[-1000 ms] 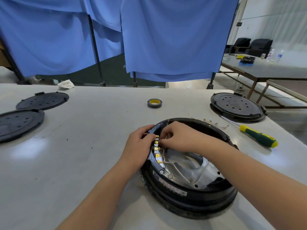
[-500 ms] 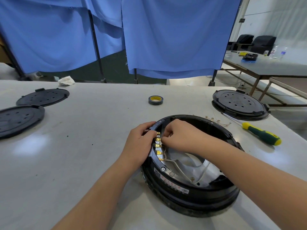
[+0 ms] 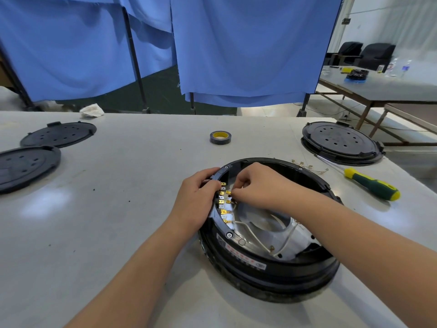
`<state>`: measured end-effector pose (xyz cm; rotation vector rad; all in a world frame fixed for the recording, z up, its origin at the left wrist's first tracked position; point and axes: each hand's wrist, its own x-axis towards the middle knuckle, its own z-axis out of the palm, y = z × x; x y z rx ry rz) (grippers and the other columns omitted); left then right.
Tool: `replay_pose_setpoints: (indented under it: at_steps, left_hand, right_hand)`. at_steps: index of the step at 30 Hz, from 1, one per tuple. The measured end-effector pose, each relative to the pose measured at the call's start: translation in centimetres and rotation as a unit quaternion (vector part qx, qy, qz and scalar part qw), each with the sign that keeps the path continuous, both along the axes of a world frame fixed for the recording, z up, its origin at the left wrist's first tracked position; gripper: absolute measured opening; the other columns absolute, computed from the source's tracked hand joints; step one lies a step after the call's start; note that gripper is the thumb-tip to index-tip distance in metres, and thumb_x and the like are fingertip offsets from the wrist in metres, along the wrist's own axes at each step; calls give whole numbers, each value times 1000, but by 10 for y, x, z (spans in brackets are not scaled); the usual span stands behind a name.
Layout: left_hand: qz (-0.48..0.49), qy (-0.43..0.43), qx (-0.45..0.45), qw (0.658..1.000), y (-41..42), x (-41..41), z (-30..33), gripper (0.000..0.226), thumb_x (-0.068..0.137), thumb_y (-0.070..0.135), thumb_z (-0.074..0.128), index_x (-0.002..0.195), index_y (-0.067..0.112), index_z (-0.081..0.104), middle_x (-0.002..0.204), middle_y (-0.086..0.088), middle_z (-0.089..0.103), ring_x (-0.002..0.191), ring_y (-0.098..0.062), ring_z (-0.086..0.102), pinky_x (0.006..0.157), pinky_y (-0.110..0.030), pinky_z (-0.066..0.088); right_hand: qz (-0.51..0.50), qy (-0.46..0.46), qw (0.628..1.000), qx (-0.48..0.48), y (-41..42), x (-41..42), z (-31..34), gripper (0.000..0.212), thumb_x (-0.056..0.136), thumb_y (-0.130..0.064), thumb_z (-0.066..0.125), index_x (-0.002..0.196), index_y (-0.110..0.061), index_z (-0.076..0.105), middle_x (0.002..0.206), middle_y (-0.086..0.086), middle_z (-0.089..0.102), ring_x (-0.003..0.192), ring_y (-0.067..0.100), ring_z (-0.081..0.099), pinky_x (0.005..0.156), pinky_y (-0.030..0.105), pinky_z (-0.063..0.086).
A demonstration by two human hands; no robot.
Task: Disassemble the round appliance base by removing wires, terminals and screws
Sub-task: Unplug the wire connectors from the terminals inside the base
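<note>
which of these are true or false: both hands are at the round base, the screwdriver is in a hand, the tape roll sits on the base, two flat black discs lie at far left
1. Both the left hand and right hand are at the round black appliance base: true.
2. The green-and-yellow-handled screwdriver is held: false, it lies on the grey table.
3. The yellow-cored black tape roll sits on the base: false, it lies apart on the table.
4. Two flat black perforated discs lie at far left: true.
</note>
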<state>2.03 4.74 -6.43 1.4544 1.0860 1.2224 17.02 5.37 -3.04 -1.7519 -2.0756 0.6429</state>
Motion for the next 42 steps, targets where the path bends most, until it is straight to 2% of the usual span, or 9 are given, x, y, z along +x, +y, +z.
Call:
replay_pose_setpoints:
  at_steps: [4, 10, 16, 21, 27, 30, 34, 38, 42]
  left_hand:
    - [-5, -1, -1, 1000, 0, 0, 1, 58, 88, -3, 47, 70, 46, 73, 76, 18, 73, 70, 0, 67, 62, -15, 53]
    - [0, 3, -1, 1000, 0, 0, 1, 51, 87, -2, 48, 74, 42, 72, 76, 14, 74, 69, -2, 67, 61, -17, 53]
    - [2, 7, 0, 1000, 0, 1, 2, 51, 87, -2, 47, 75, 42, 71, 75, 15, 74, 68, -2, 67, 60, -17, 54]
    - [-2, 8, -5, 1000, -2, 1, 3, 57, 87, -2, 47, 70, 46, 73, 74, 14, 74, 67, -5, 66, 61, -22, 53]
    - [15, 16, -11, 1000, -1, 1, 2, 46, 88, 0, 48, 82, 41, 69, 76, 11, 73, 76, -13, 66, 71, -31, 55]
    - [19, 20, -12, 1000, -1, 1, 2, 47, 87, 0, 49, 79, 42, 69, 75, 13, 73, 77, -13, 66, 74, -33, 54]
    - [12, 21, -9, 1000, -1, 1, 2, 49, 88, 0, 48, 78, 44, 69, 74, 16, 73, 73, -6, 66, 68, -25, 54]
    - [3, 9, -2, 1000, -2, 1, 4, 50, 88, -2, 47, 77, 41, 70, 73, 17, 73, 66, 0, 66, 60, -15, 53]
    - [-8, -1, 0, 1000, -3, 1, 4, 58, 88, -2, 46, 70, 47, 73, 75, 13, 74, 66, -2, 66, 60, -17, 53]
  right_hand:
    - [27, -4, 1000, 7, 0, 0, 0, 9, 79, -22, 62, 75, -21, 70, 57, -10, 55, 53, 3, 48, 50, 18, 35]
    - [57, 40, 997, 23, 0, 2, 0, 7, 77, -23, 66, 70, -25, 65, 44, -16, 50, 44, -1, 45, 50, 19, 35]
    - [113, 6, 994, 6, -4, 2, 2, 6, 75, -27, 68, 70, -29, 70, 42, -16, 47, 42, 1, 40, 43, 13, 30]
    - [82, -7, 996, 24, -5, 2, 3, 7, 75, -30, 67, 71, -25, 71, 43, -15, 49, 42, 0, 42, 47, 19, 34]
    - [41, -33, 998, 33, -7, 1, 4, 10, 75, -29, 65, 69, -22, 68, 50, -10, 53, 48, 3, 46, 48, 21, 36]
    - [27, -29, 999, 23, -6, 0, 4, 10, 74, -28, 66, 68, -20, 69, 53, -9, 56, 52, 6, 50, 50, 22, 40]
    - [56, -19, 998, 13, -8, 0, 5, 8, 77, -29, 68, 70, -24, 68, 47, -12, 51, 48, 2, 46, 50, 20, 36]
    - [87, -33, 996, 18, -10, -3, 11, 6, 78, -28, 68, 81, -23, 70, 56, -9, 54, 51, 3, 47, 51, 20, 35]
    - [99, -75, 992, 27, -16, -4, 19, 5, 79, -31, 67, 82, -28, 67, 59, -11, 54, 51, 1, 48, 48, 17, 32]
